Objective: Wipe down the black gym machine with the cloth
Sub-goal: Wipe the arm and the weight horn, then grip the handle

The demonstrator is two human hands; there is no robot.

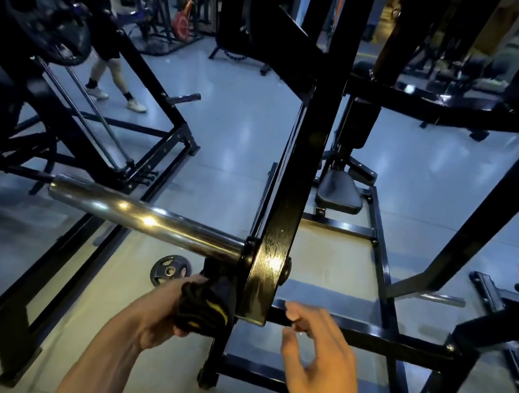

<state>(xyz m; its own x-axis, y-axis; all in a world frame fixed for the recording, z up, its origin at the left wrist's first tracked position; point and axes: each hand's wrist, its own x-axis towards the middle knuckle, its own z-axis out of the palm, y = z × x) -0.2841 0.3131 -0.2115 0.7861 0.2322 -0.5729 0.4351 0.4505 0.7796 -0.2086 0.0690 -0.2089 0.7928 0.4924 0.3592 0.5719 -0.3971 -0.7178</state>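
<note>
The black gym machine [283, 232] stands right in front of me, its flat black arm slanting down through the middle, lower end near my hands. A chrome sleeve [147, 214] juts left from that arm. My left hand [167, 312] grips the cloth [208, 301], a dark bundle with yellow edging, bunched just under the sleeve and pressed to the arm's left side. My right hand [317, 346] hangs released, fingers loosely curved, holding nothing, just right of the arm's lower end over a frame crossbar. Beyond the arm sits the padded seat [339, 193]. A small weight plate [170, 271] lies on the floor, left. Far left, someone's legs [115, 78] in white shoes.
</note>
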